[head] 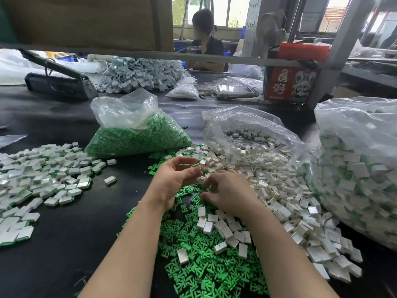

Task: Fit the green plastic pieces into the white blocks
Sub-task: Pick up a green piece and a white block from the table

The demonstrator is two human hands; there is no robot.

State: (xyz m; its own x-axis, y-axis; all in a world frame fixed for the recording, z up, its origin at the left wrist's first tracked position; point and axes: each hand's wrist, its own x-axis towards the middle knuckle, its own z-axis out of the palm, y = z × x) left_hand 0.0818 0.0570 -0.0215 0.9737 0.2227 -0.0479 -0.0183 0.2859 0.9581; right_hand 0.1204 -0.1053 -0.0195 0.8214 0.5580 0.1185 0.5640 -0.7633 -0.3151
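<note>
Both forearms bare up to frame edge, no sleeves showing. Left hand (175,178) & right hand (231,193): no gloves, rings, watch or wristband. Nails short, unpainted where visible. No tape or bandage on either.

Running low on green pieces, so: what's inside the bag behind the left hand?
The clear bag holds a heap of green pieces, filling its lower half. Its crumpled top hides anything deeper inside.
</note>
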